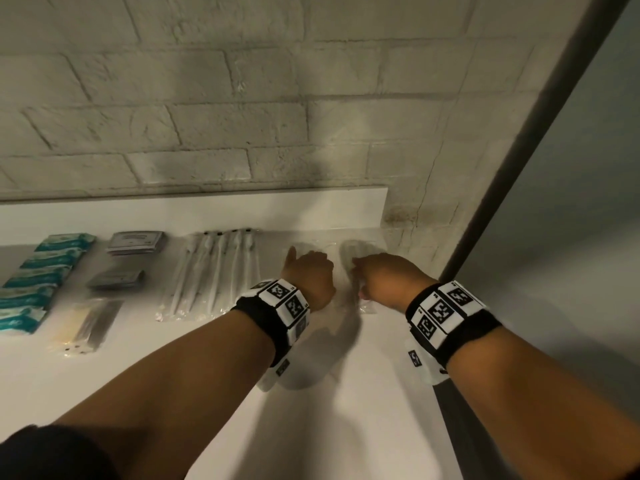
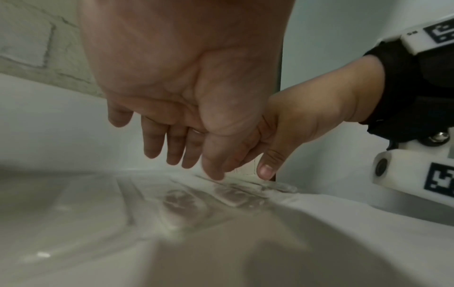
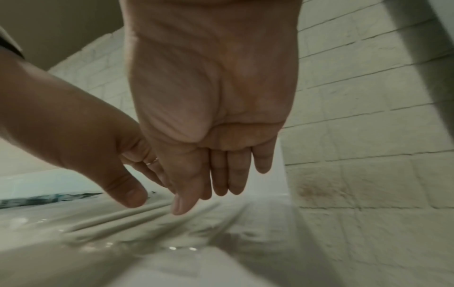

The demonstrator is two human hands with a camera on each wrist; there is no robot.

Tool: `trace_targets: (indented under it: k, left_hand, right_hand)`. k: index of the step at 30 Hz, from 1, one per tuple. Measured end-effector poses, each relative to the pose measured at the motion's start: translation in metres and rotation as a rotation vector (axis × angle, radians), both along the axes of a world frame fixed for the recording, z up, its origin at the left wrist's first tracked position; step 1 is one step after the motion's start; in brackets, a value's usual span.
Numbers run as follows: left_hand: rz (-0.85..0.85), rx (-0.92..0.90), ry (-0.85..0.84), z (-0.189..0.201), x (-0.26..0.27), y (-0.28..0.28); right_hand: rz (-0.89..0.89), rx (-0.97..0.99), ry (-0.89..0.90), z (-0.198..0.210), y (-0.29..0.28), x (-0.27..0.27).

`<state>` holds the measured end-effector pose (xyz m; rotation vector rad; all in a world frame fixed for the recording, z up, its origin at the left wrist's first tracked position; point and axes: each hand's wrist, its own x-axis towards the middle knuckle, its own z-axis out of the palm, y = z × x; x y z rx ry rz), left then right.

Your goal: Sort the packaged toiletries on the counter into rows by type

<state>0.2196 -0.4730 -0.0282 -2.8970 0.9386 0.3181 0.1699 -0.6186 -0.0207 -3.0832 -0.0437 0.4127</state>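
— What are your fingers doing?

— Your left hand has its fingers straight and spread, pointing down at the clear packets on the white tabletop; only the thumb tip seems to touch the plastic. Your right hand is much the same: fingers straight and held together, gripping nothing, its thumb just above the clear wrap. The two hands are just beside each other, at the back right of the tabletop near the brick wall.

— And where are the toiletries?

— The clear packets lie flat under and between your hands; what they hold is too blurred to tell. To their left you have the wrapped toothbrushes side by side, then two stacks of grey sachets with a clear pack holding something dark in front of them, and at the far left a row of teal packets running front to back.
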Motion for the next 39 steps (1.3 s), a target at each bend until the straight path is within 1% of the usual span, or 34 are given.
trace_targets:
  k: [3,6,10,12,14,16,19,24,34,39]
  left_hand:
    - [0.030,0.068,-0.043,0.001,0.001,0.014]
    - [0.051,0.136,-0.014,0.002,-0.002,0.019]
    - [0.054,0.071,0.004,-0.003,-0.001,0.025]
    - [0.054,0.044,0.000,-0.003,0.000,0.030]
    - [0.057,0.026,-0.039,-0.001,0.001,0.037]
    - [0.071,0.061,-0.059,0.000,0.002,0.043]
    - [0.094,0.111,-0.036,-0.002,0.004,0.047]
    - [0.119,0.076,0.012,-0.009,0.011,0.051]
    - [0.117,0.055,-0.022,-0.009,0.009,0.051]
    - [0.109,0.055,-0.033,-0.006,0.007,0.052]
  right_hand:
    - [0.050,-0.001,-0.009,-0.001,0.017,-0.001]
    - [0.077,-0.024,0.038,-0.007,0.031,0.002]
    - [0.064,-0.036,0.062,-0.009,0.035,0.005]
    - [0.063,-0.029,0.031,-0.006,0.036,0.005]
    - [0.065,-0.011,-0.013,-0.003,0.040,0.005]
    - [0.067,0.005,-0.023,-0.004,0.049,0.007]
    - [0.067,-0.026,-0.025,-0.010,0.063,0.012]
    - [0.038,-0.074,0.020,-0.012,0.071,0.020]
    - [0.007,-0.049,0.039,-0.015,0.073,0.023]
    - [0.016,-0.028,0.011,-0.014,0.071,0.021]
